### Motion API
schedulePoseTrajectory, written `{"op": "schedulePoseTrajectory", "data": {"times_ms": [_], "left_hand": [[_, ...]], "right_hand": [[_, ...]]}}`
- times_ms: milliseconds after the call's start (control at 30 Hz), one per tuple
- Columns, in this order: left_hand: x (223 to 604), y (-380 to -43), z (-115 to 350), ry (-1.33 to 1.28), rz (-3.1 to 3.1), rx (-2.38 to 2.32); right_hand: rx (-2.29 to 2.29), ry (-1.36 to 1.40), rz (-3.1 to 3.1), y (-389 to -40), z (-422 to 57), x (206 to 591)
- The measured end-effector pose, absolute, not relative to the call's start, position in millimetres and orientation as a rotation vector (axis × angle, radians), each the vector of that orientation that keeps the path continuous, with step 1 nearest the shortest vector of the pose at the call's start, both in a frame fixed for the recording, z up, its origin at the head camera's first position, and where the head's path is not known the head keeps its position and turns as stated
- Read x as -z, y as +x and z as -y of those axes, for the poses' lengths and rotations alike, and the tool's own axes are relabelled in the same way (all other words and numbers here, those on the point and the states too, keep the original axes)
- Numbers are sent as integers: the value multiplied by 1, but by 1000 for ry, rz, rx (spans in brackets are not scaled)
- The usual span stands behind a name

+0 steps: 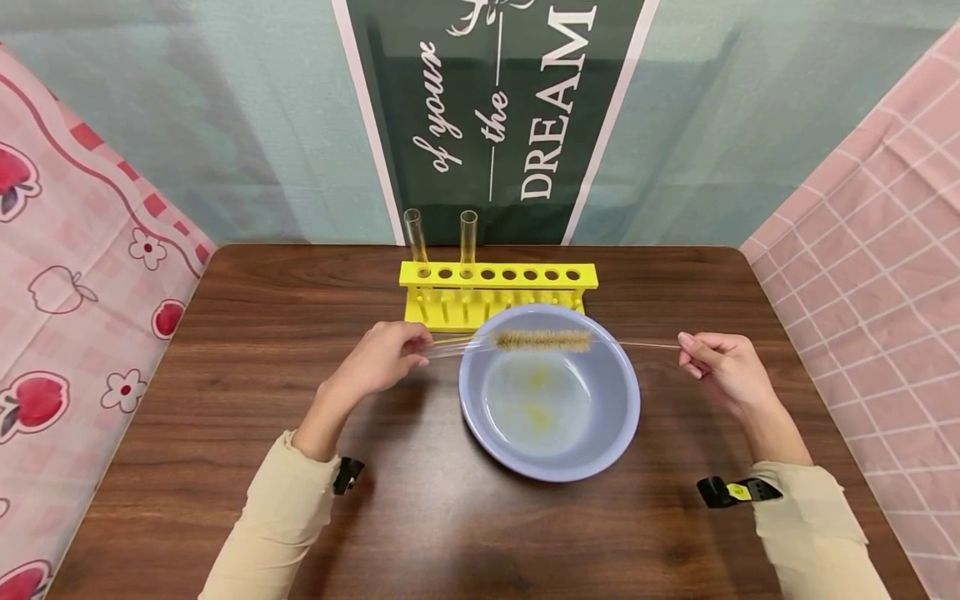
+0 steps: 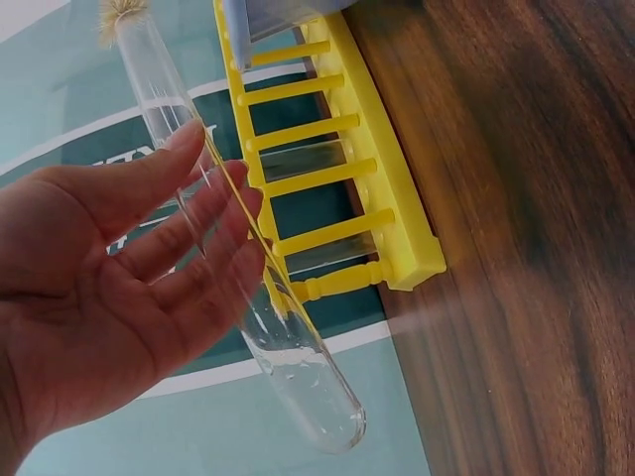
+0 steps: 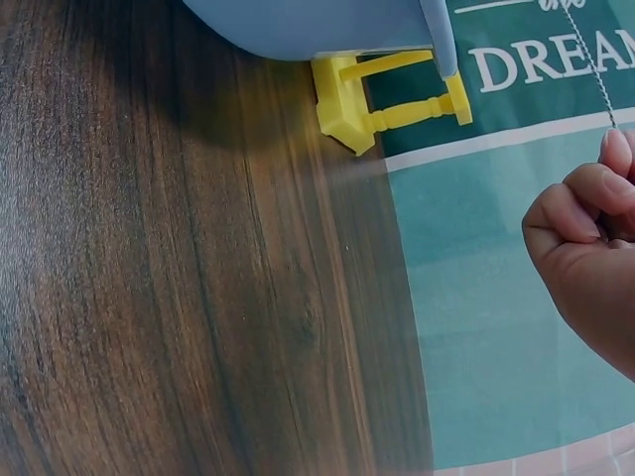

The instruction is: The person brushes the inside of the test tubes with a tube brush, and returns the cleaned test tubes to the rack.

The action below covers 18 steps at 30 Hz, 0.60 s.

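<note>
My left hand [image 1: 384, 357] holds a clear glass test tube [image 2: 313, 392] between thumb and fingers. The tube lies nearly level in the head view, its rounded end to the left and its mouth over the basin. A little clear liquid shows near the rounded end in the left wrist view. Right at the mouth are the tan bristles of a test tube brush [image 1: 543, 340], outside the glass. Out to the right, my right hand [image 1: 723, 367] pinches the brush's thin twisted wire handle [image 3: 595, 74]. Below the brush stands a light-blue basin [image 1: 472, 408] with yellowish patches at its bottom.
Behind the basin, a yellow test tube rack [image 1: 517, 275] stands near the back edge of the brown wooden table [image 1: 262, 333]. Two glass tubes, one a test tube [image 1: 468, 242], stand upright in its left part. Printed cloths hang at the back and sides.
</note>
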<state>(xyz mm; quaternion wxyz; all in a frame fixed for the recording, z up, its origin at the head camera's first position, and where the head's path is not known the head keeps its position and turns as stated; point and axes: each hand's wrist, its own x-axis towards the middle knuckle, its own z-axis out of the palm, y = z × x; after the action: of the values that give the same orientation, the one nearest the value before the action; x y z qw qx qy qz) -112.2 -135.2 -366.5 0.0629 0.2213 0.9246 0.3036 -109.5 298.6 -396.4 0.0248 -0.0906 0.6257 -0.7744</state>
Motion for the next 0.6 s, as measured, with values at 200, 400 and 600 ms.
{"op": "schedulePoseTrajectory", "data": {"times_ms": [200,400,600], "left_hand": [[369,-112,134,696,-2805,-904],[369,-111,132,682,-2808,-879],[371,-111,131,698,-2824,-878]], "right_hand": [[2338,-212,-2010,-108,-300,396],[2262,-154,-2077,-106,-300,393],[2183,-125,-2173,-104,-298,389]]}}
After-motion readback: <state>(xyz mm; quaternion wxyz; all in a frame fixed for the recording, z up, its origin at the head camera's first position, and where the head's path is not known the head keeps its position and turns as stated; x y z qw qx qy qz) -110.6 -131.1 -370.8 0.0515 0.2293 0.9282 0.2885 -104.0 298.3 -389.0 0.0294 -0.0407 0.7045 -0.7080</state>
